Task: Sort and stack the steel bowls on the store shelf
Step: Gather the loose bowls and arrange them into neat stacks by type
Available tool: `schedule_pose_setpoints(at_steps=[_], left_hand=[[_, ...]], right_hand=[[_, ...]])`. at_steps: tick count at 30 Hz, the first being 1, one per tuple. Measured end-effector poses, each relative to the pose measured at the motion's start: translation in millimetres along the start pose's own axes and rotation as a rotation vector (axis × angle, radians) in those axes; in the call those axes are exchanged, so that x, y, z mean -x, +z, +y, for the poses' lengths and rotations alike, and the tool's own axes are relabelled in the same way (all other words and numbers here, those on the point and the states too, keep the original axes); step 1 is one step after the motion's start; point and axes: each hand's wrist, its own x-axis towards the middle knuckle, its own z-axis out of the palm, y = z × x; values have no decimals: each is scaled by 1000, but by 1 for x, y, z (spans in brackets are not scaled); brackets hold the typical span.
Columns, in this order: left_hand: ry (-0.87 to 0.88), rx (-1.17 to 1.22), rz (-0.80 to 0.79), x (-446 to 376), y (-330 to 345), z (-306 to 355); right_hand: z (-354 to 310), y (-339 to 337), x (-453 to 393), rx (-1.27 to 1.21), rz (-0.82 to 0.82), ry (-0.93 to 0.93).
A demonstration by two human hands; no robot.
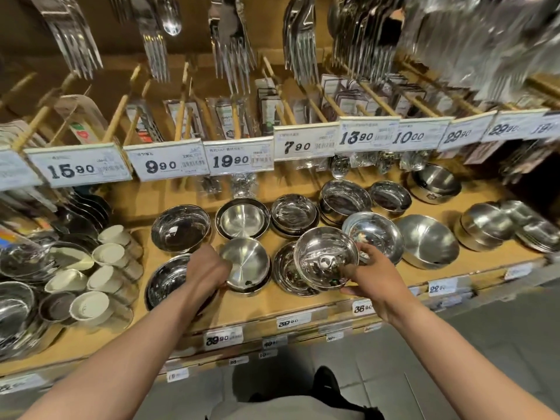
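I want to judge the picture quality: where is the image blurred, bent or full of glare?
Head view: the hanging forks at top right are smeared by motion blur; the shelf edge curves from wide-angle distortion; the bowl held in the right hand shows bright reflections; the price tags in the middle read sharply; the left hand is fairly clear.

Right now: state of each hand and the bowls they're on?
Left hand: grips the rim of the matte bowl.
Matte bowl: upright on the shelf, nested in another bowl.
Right hand: holds the shiny bowl.
Shiny bowl: lifted, tilted toward the camera, over a bowl stack.
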Motion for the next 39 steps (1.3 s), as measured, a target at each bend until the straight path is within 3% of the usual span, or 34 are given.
schedule_pose_setpoints(at_steps=[6, 16, 22, 28, 39], left_hand=[[-121, 494, -255, 14, -47, -7], [-171, 839, -240, 20, -91, -47], [-207, 964, -188, 31, -96, -73], [-302, 913, -84, 46, -98, -101], [-379, 948, -40, 46, -88, -121]], right_hand=[[-2, 3, 4, -80, -75, 41], [-5, 52, 1, -59, -179, 109], [-3, 93, -7, -45, -252, 92], [3, 126, -17, 39, -307, 55], [22, 142, -41, 168, -229, 65]])
